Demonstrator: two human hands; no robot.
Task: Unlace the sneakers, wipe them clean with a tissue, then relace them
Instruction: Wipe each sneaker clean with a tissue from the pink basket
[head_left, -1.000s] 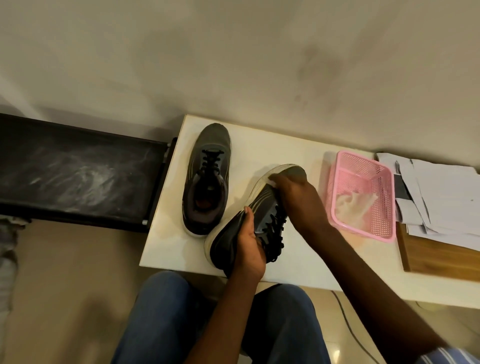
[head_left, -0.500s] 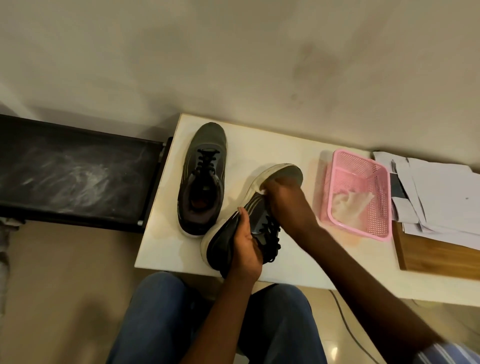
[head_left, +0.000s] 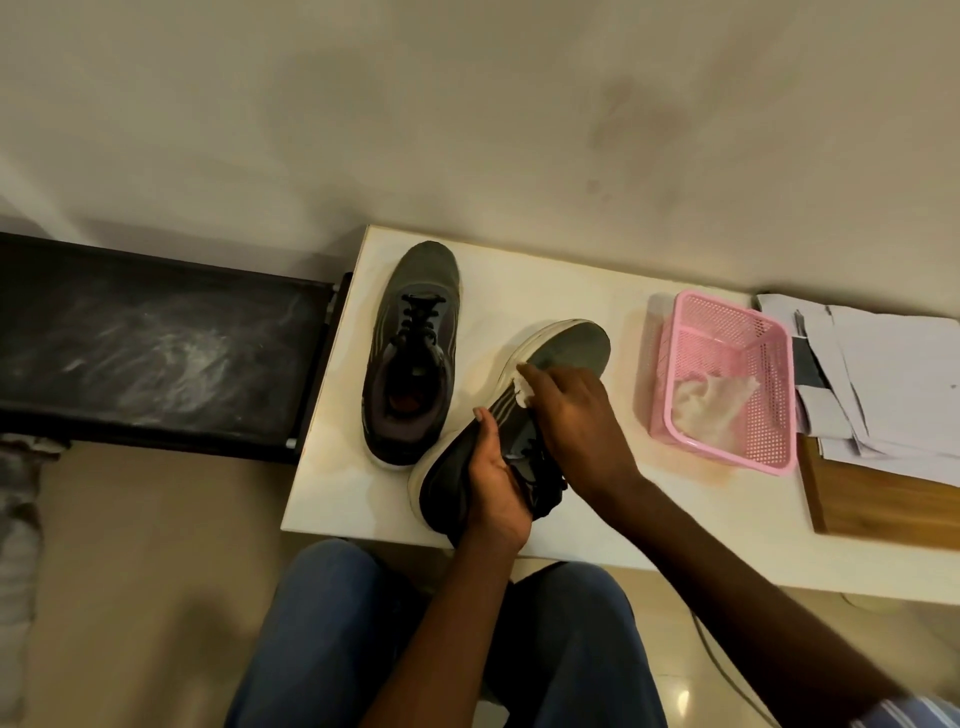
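Home corner: table (head_left: 613, 525), papers (head_left: 893, 374)

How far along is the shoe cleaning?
Midway. The right hand rubs a tissue along the tilted sneaker, which the left hand steadies. Used tissues lie in the basket. Both this one and the other sneaker show laces threaded, so the unlacing and relacing stages are unclear.

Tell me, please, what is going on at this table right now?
A seated person is cleaning a dark sneaker. The left hand grips its heel end and tilts it on its side, while the right hand presses a white tissue against its side near the sole. The second sneaker stands upright on the white table, laces in. More tissue lies in a pink basket.
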